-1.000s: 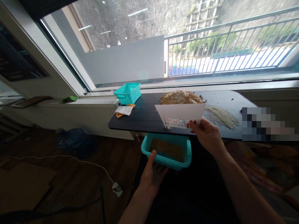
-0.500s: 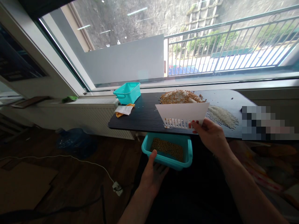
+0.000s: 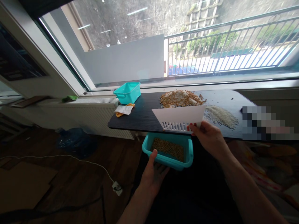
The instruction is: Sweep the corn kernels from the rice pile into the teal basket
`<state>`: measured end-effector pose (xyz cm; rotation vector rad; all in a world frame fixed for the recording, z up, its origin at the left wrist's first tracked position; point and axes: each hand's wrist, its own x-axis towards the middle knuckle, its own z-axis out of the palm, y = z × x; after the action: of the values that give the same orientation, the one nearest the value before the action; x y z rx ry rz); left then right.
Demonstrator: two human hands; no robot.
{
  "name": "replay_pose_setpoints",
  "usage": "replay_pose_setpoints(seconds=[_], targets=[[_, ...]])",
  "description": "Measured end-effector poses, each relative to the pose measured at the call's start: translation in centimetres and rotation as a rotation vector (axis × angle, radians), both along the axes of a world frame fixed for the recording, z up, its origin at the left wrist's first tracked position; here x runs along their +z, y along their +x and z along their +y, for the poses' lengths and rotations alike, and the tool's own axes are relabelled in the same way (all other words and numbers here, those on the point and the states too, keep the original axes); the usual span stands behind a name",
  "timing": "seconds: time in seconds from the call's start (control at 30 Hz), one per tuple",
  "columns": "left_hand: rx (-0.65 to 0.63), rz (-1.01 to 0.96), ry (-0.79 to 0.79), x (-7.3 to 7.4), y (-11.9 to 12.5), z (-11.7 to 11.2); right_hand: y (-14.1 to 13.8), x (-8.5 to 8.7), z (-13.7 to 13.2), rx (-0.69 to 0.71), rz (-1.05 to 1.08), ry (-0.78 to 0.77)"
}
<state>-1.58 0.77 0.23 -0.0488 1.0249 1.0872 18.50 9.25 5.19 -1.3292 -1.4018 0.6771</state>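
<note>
Bin, two heaps on table

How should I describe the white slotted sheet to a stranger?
Find the dark table by the window. At its near edge, the right hand holds the sheet; unlike the teal container just below, it is white and flat, with slots along its lower edge.

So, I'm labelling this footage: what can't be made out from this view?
In the head view:
Underside of the held bin: hidden by its walls.
Part of the tabletop: hidden by the slotted white card.
Print, if any, on the folded paper: too small.
Right edge: pixelated patch blurs what's there.
</note>
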Motion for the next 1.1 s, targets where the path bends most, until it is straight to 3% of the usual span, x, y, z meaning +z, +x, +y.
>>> replay_pose_setpoints(seconds=[0.17,0.3,0.4,0.77,1.1], targets=[[0.000,0.012,-0.009,0.0,0.0,0.0,0.2,0.3,-0.6,0.041,0.095,-0.020],[0.005,-0.009,-0.001,0.1,0.1,0.0,0.8,1.0,-0.7,-0.195,0.229,0.077],[0.006,-0.008,-0.002,0.0,0.1,0.0,1.4,1.0,-0.4,-0.300,0.192,0.083],[-0.039,0.007,-0.011,0.0,0.9,-0.6,3.2,-0.5,1.0,-0.268,0.074,0.031],[-0.053,-0.001,0.005,0.2,1.0,-0.9,2.4,-1.4,1.1,-0.199,0.228,-0.024]])
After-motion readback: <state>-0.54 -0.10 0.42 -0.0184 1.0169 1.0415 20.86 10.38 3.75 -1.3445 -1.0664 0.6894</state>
